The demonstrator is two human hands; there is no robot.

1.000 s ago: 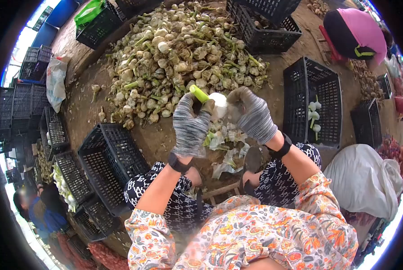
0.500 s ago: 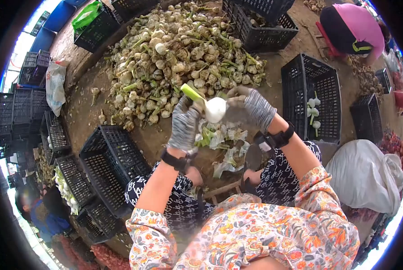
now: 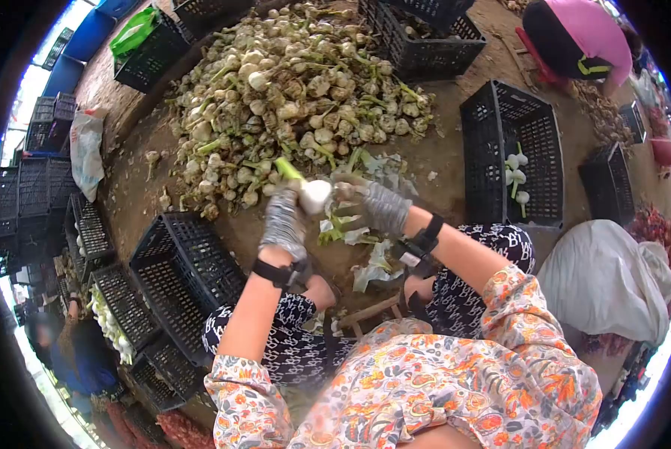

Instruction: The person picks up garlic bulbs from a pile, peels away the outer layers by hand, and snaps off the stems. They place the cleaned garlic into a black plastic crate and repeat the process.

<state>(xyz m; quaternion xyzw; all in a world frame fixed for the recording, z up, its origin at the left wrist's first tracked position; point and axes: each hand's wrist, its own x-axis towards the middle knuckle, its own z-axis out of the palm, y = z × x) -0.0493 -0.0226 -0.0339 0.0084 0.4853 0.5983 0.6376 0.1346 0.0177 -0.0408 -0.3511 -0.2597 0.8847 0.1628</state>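
Observation:
In my left hand (image 3: 283,223), which wears a grey knit glove, is a peeled white garlic bulb (image 3: 316,196). Its short green stem (image 3: 287,169) points up and left. Gloved too, my right hand (image 3: 380,205) is just right of the bulb, fingers bent together; anything between them is hidden or blurred. Pale garlic peelings (image 3: 373,268) and leaf scraps lie on the ground below my hands. Beyond them rises a large heap of unpeeled garlic (image 3: 290,97).
A black crate (image 3: 511,150) on the right holds several white bulbs. Another black crate (image 3: 178,262) stands at my left, near a crate of white garlic (image 3: 111,322). A white sack (image 3: 605,280) sits at right. Another person (image 3: 583,37) bends at upper right.
My left hand has moved left and slightly down with the garlic bulb. My right hand has also shifted left and down. Blurred pale peel now shows beyond my right hand.

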